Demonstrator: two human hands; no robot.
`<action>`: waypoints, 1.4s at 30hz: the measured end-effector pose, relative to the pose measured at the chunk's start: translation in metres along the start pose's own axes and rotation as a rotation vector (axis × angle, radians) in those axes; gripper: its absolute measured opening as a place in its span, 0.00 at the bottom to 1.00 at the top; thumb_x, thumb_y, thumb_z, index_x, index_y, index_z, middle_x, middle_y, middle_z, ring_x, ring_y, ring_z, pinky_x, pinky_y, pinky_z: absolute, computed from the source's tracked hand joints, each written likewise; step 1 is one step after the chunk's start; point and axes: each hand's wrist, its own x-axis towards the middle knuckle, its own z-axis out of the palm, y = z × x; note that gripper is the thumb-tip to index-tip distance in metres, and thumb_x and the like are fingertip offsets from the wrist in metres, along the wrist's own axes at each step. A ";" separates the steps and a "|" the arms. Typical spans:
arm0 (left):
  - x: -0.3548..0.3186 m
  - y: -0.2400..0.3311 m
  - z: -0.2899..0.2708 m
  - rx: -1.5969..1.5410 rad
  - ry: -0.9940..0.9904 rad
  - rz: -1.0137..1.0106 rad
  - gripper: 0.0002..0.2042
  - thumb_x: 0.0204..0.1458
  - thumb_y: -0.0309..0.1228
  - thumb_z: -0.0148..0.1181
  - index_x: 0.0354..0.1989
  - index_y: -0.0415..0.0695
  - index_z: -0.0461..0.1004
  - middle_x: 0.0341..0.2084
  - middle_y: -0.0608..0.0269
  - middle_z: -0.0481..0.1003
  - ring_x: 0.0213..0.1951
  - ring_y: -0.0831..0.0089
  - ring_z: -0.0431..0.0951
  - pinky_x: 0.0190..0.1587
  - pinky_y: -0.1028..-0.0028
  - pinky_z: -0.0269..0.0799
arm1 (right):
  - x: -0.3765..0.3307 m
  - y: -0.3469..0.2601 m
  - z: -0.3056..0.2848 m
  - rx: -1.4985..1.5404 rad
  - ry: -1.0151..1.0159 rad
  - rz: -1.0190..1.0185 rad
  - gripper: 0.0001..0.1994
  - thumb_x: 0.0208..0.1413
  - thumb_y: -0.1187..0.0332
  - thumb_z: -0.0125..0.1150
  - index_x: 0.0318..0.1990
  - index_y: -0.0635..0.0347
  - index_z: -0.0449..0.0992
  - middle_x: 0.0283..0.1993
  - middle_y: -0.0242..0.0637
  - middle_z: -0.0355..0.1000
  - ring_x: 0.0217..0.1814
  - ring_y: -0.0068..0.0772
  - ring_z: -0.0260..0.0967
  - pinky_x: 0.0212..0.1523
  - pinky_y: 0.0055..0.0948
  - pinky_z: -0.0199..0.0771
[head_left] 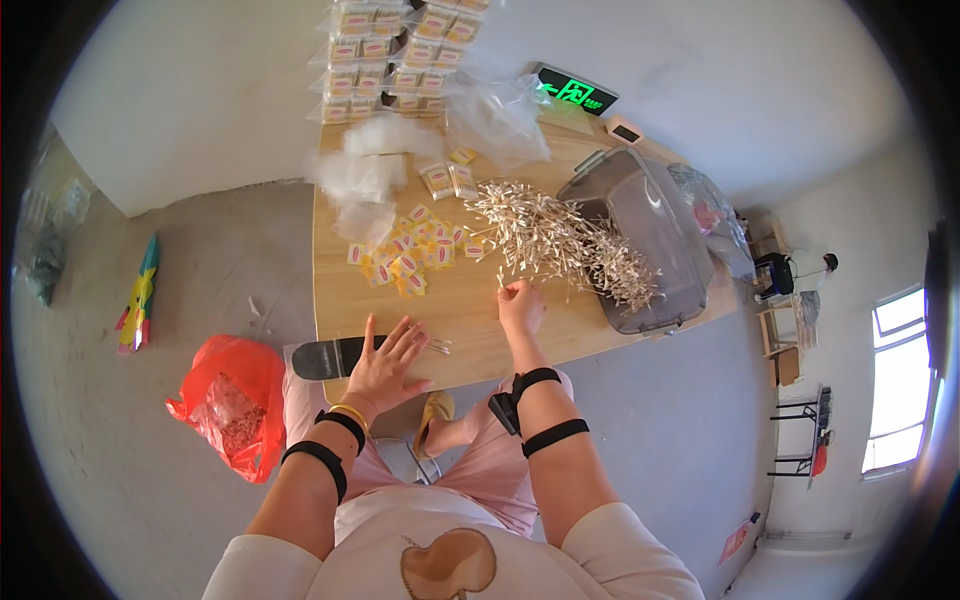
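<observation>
My right hand [522,310] is closed in a pinch on cotton swabs [501,276] at the near edge of a large loose heap of cotton swabs [540,225]. Fingers spread, my left hand [383,365] lies over a dark flat board with a rounded end [318,361] at the table's front edge. A few loose swabs [439,346] rest just right of its fingertips. Beyond my hands, small yellow and white cards [428,243] are scattered on the wooden table [470,335]. Two filled swab packs [450,182] lie behind the cards.
The heap spills from a tipped grey plastic bin [665,235] at the right. Clear plastic bags [368,178] lie at the back left, with stacked swab packs [385,60] beyond. A red plastic bag [235,400] stands left of my leg. Another person [805,268] is far right.
</observation>
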 end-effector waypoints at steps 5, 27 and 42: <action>-0.001 -0.001 0.001 -0.007 0.002 -0.001 0.41 0.53 0.61 0.56 0.73 0.54 0.58 0.73 0.68 0.55 0.76 0.69 0.47 0.75 0.40 0.26 | 0.004 0.000 -0.005 0.104 -0.017 -0.034 0.08 0.53 0.57 0.68 0.37 0.47 0.79 0.45 0.32 0.76 0.55 0.39 0.70 0.54 0.43 0.66; 0.000 0.000 0.003 0.000 0.055 -0.004 0.45 0.50 0.60 0.60 0.73 0.45 0.56 0.74 0.64 0.53 0.76 0.68 0.49 0.75 0.42 0.30 | -0.050 0.005 0.006 0.482 0.021 -0.441 0.08 0.50 0.67 0.71 0.35 0.55 0.77 0.37 0.37 0.74 0.45 0.40 0.71 0.45 0.42 0.72; 0.000 -0.001 0.000 0.009 0.025 -0.009 0.45 0.52 0.60 0.58 0.73 0.46 0.55 0.74 0.66 0.53 0.76 0.69 0.48 0.76 0.43 0.28 | -0.018 -0.006 -0.011 0.005 0.048 -0.071 0.06 0.51 0.60 0.66 0.34 0.47 0.79 0.44 0.34 0.76 0.55 0.39 0.70 0.56 0.42 0.65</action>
